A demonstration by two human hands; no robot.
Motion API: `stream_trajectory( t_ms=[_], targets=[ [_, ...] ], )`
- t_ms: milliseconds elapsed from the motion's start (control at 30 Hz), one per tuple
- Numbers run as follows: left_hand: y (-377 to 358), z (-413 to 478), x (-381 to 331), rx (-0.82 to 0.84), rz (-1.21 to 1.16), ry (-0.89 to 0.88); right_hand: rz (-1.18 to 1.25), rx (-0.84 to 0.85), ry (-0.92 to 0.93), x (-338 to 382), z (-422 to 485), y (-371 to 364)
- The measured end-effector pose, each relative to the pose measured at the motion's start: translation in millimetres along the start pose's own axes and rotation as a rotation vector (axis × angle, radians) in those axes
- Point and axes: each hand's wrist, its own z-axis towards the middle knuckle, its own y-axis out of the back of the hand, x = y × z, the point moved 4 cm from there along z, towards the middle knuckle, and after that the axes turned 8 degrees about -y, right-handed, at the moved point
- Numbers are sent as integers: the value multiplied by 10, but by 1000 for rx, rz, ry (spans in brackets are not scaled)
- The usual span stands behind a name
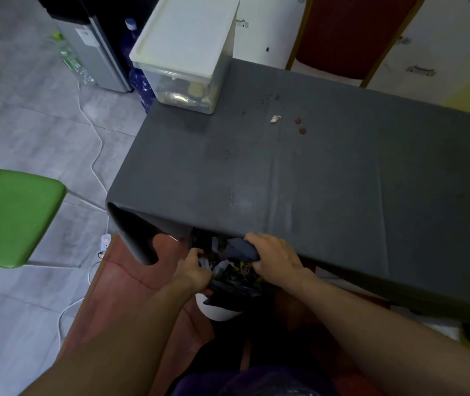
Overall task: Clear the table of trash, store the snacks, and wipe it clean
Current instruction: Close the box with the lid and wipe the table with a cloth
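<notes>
A black trash bag [233, 287] hangs open just below the near edge of the table [328, 178], over a white bin [216, 311]. Crumpled wrappers show inside the bag. My left hand [192, 271] grips the bag's left rim. My right hand [275, 257] holds a dark cloth [241, 250] at the table's edge, above the bag's mouth. On the dark grey tablecloth lie a small white scrap [275, 118], two brown round crumbs [300, 125] and scattered specks. A lidded clear snack box [188, 55] stands at the far left corner.
A green chair [13, 218] stands to the left on the tiled floor, with a white cable and power strip [105, 242] near it. Blue water jugs [139, 84] and a grey appliance are behind the box. A red chair [351, 32] is beyond the table.
</notes>
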Motion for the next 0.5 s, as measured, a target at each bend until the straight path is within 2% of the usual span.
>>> stream_trajectory(
  t_ms=[133, 233, 333, 400, 500],
  targets=[
    [21, 28, -17, -2, 7, -7, 188, -66, -10, -31, 39, 164],
    [4, 18, -63, 11, -9, 10, 263, -267, -94, -140, 146, 376],
    [-17, -1, -133, 1, -10, 19, 282, -441, -276, -319, 288, 583],
    [-42, 4, -174, -14, 2, 21, 189, -354, -320, -422, 410, 641],
    [-93, 35, -212, -32, -10, 30, 70, -111, -220, -537, 591, 594]
  ],
)
